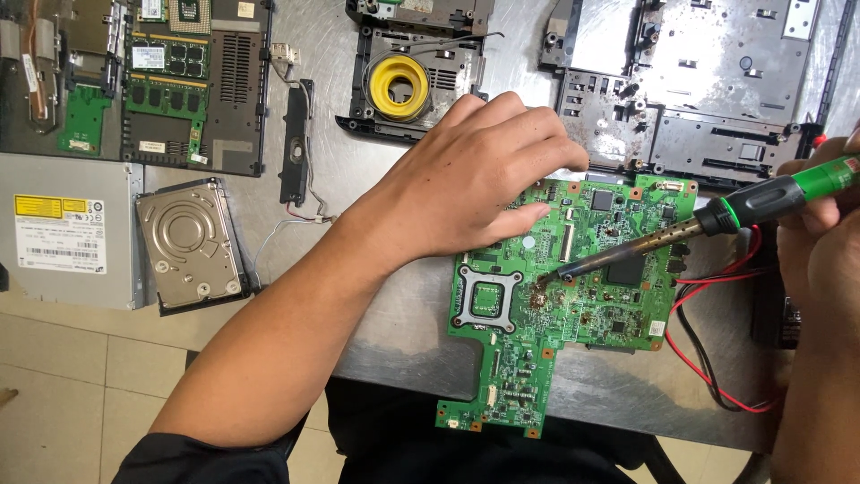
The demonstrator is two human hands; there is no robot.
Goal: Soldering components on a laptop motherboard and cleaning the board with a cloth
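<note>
Meanwhile left hand [475, 175] steadies motherboard [573, 296]; right hand [820, 224] holds soldering iron [717, 220].

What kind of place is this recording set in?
Probably an electronics repair bench: a soldering iron touches a green laptop motherboard, with a bare hard drive and a stripped laptop chassis on the metal table.

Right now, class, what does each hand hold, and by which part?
The right hand grips a green-and-black soldering iron by its handle. The left hand holds nothing; it presses flat on the green circuit board.
</note>
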